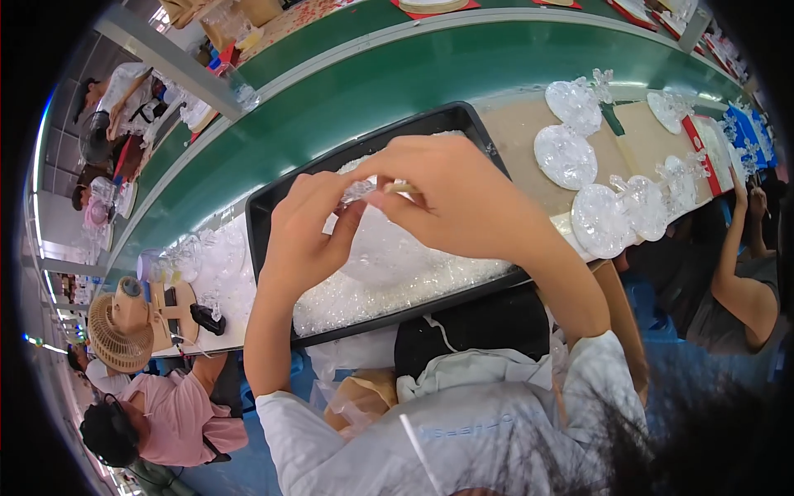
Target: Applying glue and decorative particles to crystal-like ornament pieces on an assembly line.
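Above the black tray (258, 217), both my hands are raised close together. My left hand (313, 227) is closed, its thumb and fingers pinching a small clear, glass-like piece (357, 193). My right hand (451, 194) curls beside it, fingers closed around a small pale yellow thing (402, 188), mostly hidden, whose kind I cannot make out. The right fingertips come right up to the clear piece. Underneath, the tray holds a heap of small clear, sparkling granules (372, 293). A larger clear rounded form (376, 252) shows among them below my hands.
Several clear round ornaments (565, 157) stand on the brown board to the right. A beige fan (122, 326) and more clear pieces (186, 258) are at the left. A green conveyor belt (331, 99) runs behind the tray. Co-workers sit on both sides, one in pink (178, 409).
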Demonstrator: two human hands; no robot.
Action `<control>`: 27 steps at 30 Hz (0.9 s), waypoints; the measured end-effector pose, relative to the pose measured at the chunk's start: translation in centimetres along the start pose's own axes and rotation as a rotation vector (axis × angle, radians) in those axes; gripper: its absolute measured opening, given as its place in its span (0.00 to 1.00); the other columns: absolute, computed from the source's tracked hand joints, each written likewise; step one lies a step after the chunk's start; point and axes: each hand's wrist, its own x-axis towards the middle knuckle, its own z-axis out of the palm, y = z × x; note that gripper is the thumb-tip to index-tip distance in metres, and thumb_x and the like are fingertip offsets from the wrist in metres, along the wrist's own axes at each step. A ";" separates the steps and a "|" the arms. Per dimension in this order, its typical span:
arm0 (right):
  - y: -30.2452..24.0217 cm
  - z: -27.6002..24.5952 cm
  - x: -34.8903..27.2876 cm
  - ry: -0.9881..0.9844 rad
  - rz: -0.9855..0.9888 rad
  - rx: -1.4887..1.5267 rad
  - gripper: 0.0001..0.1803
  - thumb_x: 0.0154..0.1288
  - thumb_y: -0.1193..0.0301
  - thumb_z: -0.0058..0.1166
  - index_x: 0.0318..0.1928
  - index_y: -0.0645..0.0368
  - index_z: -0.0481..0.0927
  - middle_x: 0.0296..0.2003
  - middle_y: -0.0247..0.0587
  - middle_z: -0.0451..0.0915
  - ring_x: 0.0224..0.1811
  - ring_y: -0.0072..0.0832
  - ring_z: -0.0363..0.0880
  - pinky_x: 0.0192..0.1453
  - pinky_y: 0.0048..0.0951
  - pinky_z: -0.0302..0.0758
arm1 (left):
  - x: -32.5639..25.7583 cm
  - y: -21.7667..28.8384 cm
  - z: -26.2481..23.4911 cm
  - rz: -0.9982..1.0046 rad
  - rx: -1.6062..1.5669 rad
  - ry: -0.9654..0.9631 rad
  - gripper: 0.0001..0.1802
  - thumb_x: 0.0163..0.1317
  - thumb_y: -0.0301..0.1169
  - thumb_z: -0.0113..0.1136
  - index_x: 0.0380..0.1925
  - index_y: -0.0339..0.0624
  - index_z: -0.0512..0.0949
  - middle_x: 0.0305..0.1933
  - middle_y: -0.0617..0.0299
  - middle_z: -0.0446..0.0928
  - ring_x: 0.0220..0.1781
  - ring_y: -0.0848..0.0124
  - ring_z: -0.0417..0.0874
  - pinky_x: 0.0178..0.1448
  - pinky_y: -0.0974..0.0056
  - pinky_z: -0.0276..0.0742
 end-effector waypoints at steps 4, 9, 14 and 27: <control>-0.6 -0.1 -2.1 0.353 0.170 0.101 0.14 0.69 0.68 0.50 0.46 0.65 0.82 0.33 0.45 0.82 0.27 0.31 0.77 0.33 0.27 0.73 | -1.3 0.1 -0.4 -0.170 0.042 0.045 0.13 0.55 0.19 0.66 0.41 0.38 0.80 0.35 0.56 0.81 0.36 0.71 0.81 0.36 0.70 0.75; -1.1 0.5 -5.6 0.744 0.159 0.283 0.27 0.76 0.48 0.36 0.48 0.61 0.74 0.31 0.53 0.81 0.31 0.28 0.76 0.35 0.24 0.73 | -1.6 -0.1 -0.3 -0.356 -0.111 0.052 0.12 0.57 0.18 0.60 0.39 0.36 0.70 0.47 0.52 0.80 0.41 0.73 0.79 0.40 0.70 0.75; -1.6 2.8 -8.2 0.759 0.140 0.399 0.37 0.74 0.36 0.26 0.48 0.59 0.69 0.30 0.57 0.81 0.29 0.30 0.77 0.32 0.27 0.75 | -2.1 -0.7 0.0 -0.248 0.007 0.139 0.13 0.56 0.18 0.58 0.39 0.38 0.65 0.58 0.50 0.77 0.38 0.69 0.74 0.41 0.68 0.72; -1.3 2.8 -6.5 0.153 -0.090 0.214 0.20 0.45 0.81 0.71 0.42 0.65 0.83 0.38 0.53 0.83 0.34 0.44 0.85 0.36 0.35 0.82 | -3.9 0.9 -1.0 -0.231 -0.106 0.089 0.12 0.62 0.24 0.50 0.37 0.38 0.57 0.64 0.27 0.64 0.61 0.57 0.71 0.68 0.56 0.62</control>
